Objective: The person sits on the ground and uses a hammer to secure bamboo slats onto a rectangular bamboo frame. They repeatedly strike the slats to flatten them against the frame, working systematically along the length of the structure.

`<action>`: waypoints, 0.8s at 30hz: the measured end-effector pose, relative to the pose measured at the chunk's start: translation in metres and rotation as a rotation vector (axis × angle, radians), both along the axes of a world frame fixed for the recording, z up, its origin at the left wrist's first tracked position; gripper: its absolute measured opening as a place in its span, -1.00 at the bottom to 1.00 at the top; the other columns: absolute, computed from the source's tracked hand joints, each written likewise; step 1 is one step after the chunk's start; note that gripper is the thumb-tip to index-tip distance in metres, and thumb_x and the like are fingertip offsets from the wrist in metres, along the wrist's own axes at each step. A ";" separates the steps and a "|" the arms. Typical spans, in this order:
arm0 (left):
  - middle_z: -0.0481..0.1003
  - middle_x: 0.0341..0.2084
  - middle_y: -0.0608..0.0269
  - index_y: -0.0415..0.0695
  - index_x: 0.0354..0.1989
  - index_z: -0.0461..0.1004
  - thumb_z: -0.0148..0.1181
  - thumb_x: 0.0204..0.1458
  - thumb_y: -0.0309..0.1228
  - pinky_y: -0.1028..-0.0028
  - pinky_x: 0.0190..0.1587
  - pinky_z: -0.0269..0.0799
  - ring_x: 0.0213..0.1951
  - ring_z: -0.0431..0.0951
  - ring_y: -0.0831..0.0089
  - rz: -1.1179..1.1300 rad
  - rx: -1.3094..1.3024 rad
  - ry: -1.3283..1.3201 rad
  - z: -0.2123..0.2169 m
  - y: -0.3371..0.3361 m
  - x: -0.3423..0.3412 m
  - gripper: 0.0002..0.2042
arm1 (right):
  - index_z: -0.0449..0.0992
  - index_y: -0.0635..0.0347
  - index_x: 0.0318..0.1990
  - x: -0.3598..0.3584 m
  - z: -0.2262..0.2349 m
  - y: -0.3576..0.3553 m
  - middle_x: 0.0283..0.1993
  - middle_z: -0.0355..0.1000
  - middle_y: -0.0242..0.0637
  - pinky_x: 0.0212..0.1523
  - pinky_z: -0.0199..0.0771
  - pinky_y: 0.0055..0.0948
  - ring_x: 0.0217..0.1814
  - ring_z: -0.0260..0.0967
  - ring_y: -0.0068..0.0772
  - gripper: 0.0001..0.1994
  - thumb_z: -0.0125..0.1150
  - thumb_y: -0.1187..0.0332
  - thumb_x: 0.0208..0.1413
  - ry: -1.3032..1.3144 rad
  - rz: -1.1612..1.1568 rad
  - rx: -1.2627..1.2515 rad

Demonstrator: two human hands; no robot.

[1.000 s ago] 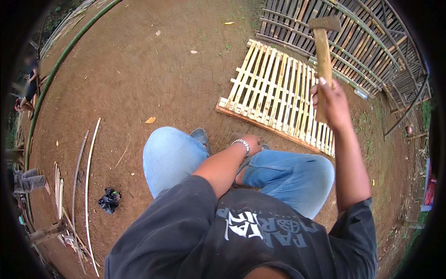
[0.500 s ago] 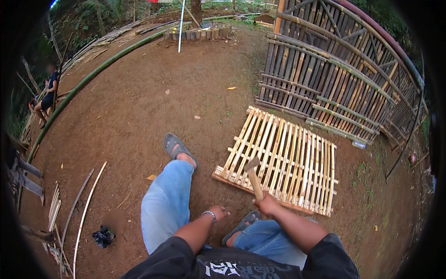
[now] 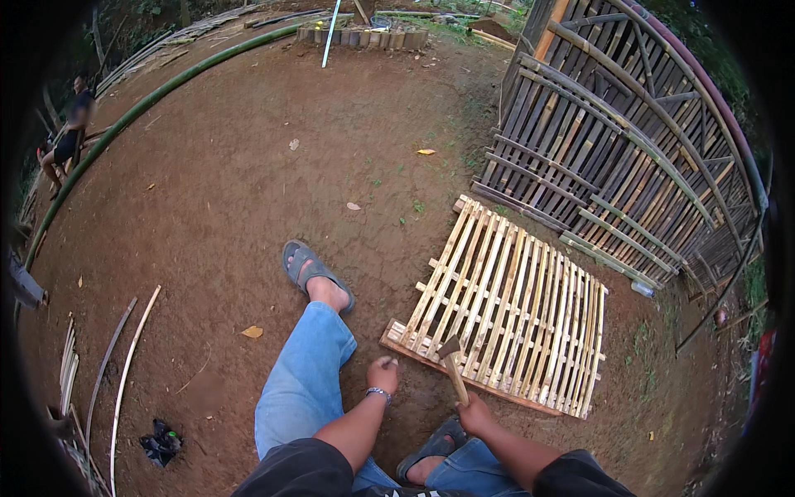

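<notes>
My right hand (image 3: 474, 414) is closed round the wooden handle of a hammer (image 3: 455, 377). The hammer's dark head is over the near edge of a pale slatted bamboo panel (image 3: 509, 311), which lies on the ground in front of me to the right. Near the panel's left corner is my left hand (image 3: 383, 375), its fingers curled and a bracelet on the wrist. What it holds, if anything, is hidden. My sandalled feet stand apart on the soil, the left one farther forward.
Behind the panel stands a large dark bamboo fence section (image 3: 613, 141). Bamboo strips (image 3: 132, 373) and a black plastic bag (image 3: 161, 443) lie at the left. A long green bamboo pole (image 3: 166, 87) curves across the far left, with a person (image 3: 70, 137) beyond it.
My left hand has moved forward, closer to the panel's left corner. My right hand has lowered slightly with the hammer still in it. The view has shifted, too.
</notes>
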State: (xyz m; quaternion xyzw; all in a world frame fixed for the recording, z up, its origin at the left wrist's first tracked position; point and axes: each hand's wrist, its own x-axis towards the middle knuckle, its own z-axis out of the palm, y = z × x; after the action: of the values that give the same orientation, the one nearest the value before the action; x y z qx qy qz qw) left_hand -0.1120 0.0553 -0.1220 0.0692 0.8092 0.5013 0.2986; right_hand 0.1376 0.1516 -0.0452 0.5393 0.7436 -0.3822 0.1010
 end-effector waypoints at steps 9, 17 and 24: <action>0.60 -0.03 0.06 -0.26 0.03 0.57 0.16 0.32 -0.37 0.25 0.11 0.51 -0.02 0.60 0.26 0.264 1.060 0.724 0.369 -0.013 -0.124 -0.76 | 0.35 0.18 -0.02 -0.059 0.002 -0.030 -0.43 0.45 -0.30 -0.57 0.48 -0.33 -0.56 0.42 -0.42 -0.82 0.17 0.34 0.38 0.444 -0.480 -0.250; 0.61 -0.04 0.02 -0.25 -0.02 0.57 0.12 0.34 -0.33 0.21 0.12 0.51 0.00 0.60 0.22 0.047 0.765 0.936 0.430 -0.017 -0.150 -0.75 | 0.35 0.18 -0.06 -0.027 0.103 -0.042 -0.46 0.41 -0.34 -0.61 0.42 -0.35 -0.58 0.36 -0.47 -0.80 0.19 0.29 0.39 0.597 -0.492 -0.282; 0.60 -0.01 0.01 -0.24 0.01 0.56 0.12 0.34 -0.32 0.20 0.14 0.49 0.03 0.58 0.21 -0.075 0.043 0.589 0.272 0.027 -0.142 -0.74 | 0.32 0.18 0.04 0.010 0.142 -0.065 -0.39 0.40 -0.36 -0.56 0.44 -0.40 -0.53 0.36 -0.52 -0.78 0.14 0.32 0.39 0.674 -0.589 -0.341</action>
State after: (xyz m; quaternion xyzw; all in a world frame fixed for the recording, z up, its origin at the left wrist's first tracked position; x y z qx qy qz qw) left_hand -0.2537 0.0823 0.1503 0.2480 0.8472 0.4650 0.0678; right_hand 0.1478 0.0871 0.0971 0.5489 0.4771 -0.6647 -0.1712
